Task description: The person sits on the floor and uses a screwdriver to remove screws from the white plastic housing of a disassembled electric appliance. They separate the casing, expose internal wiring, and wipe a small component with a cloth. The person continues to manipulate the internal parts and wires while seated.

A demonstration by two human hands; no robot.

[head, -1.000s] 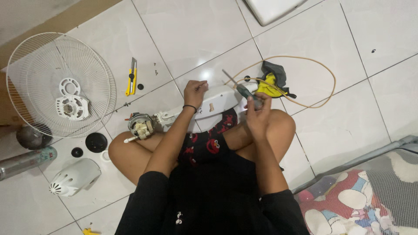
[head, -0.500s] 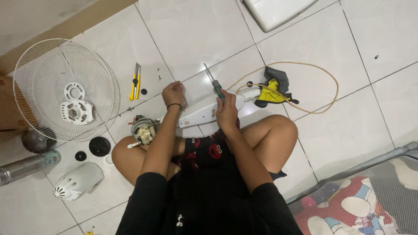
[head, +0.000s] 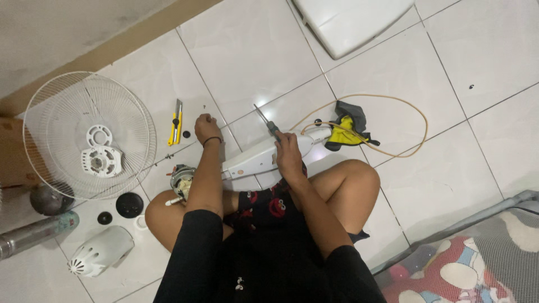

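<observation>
White floor tiles (head: 252,50) carry the parts of a fan taken apart. The right hand (head: 287,150) grasps a screwdriver (head: 266,122), its shaft slanting up and left, away from the person, above the white fan neck (head: 252,160) that lies across the lap. The left hand (head: 206,127) is clenched on the tile just right of a yellow knife (head: 176,122), with the motor (head: 181,177) below it.

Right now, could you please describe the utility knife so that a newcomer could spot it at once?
Start at the round white fan grille lying on the tiled floor by the wall. Just beside its rim, near the person's left hand, lies the utility knife. It is the only slim yellow tool there.
</observation>
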